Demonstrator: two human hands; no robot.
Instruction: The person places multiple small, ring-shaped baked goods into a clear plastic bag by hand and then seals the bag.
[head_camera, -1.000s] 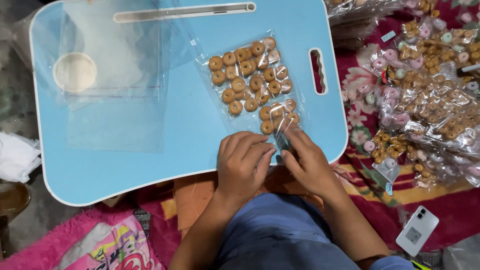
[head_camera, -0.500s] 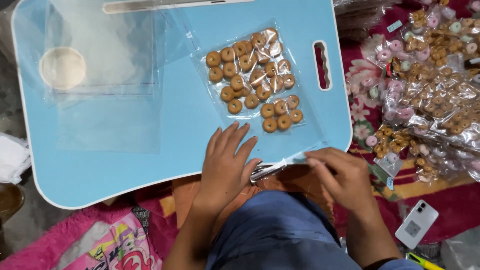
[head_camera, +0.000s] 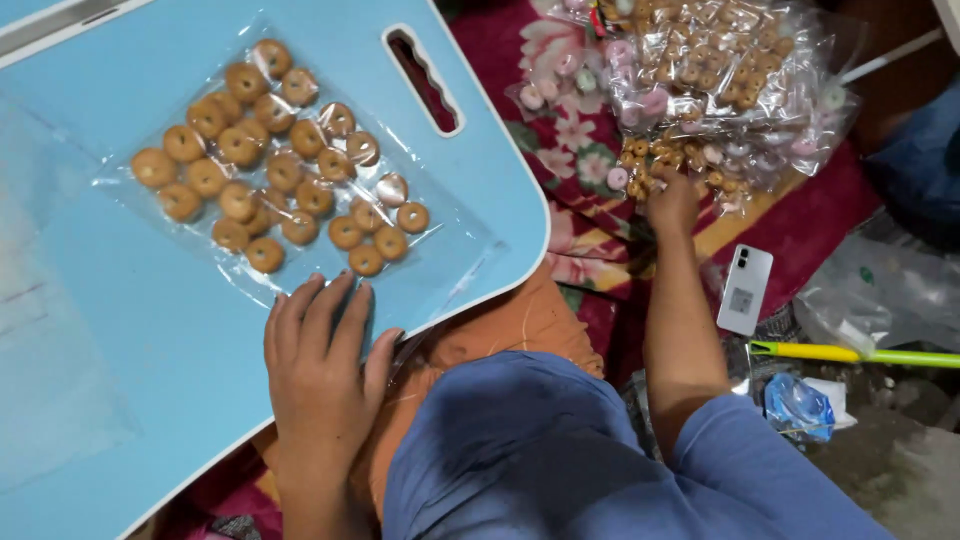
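On the blue tray (head_camera: 120, 380), the clear bag of round cookies (head_camera: 280, 160) lay flat. The left hand (head_camera: 325, 370) rested just below it, fingers spread and flat on the bag's open end, gripping nothing. This looked like the filling step; more cookies seemed needed. The right hand (head_camera: 672, 200) reached into the pile of packed bags (head_camera: 720, 90); whether its fingers gripped anything could not be told.

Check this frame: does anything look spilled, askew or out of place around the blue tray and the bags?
Nothing looks spilled. The clear bag of ring biscuits lies flat but skewed on the blue tray, its open end under the left hand. The right hand reaches into the loosely heaped filled bags. A white phone lies on the patterned cloth.
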